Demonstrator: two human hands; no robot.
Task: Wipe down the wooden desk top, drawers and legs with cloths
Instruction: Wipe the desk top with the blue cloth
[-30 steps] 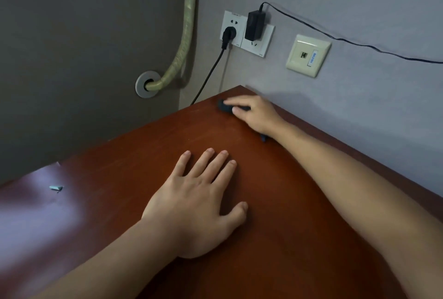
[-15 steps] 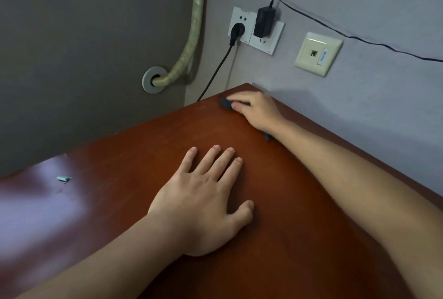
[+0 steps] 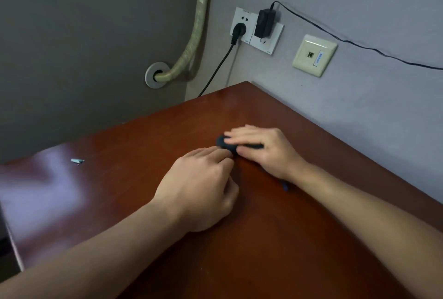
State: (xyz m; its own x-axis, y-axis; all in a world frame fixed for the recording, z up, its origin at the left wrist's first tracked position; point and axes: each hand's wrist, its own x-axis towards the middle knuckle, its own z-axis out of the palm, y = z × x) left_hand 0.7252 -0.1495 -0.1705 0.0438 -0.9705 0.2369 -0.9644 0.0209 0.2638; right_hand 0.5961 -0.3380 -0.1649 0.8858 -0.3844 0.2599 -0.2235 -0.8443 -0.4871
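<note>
Reaching forward over the wooden desk top (image 3: 275,238), the left hand (image 3: 199,190) has its fingers curled, their tips touching the near edge of a small dark cloth (image 3: 226,144), though whether they pinch it I cannot tell. Just beyond, the right hand (image 3: 263,148) lies on that cloth with fingers nearly straight and pressed flat, so most of it is hidden, and a small pale blue scrap (image 3: 77,161) lies well apart to the left. Farther back, on the wall, are a double socket (image 3: 256,31) with a black plug and adapter, a cream data outlet (image 3: 314,55) and a wrapped greenish pipe (image 3: 191,42).
</note>
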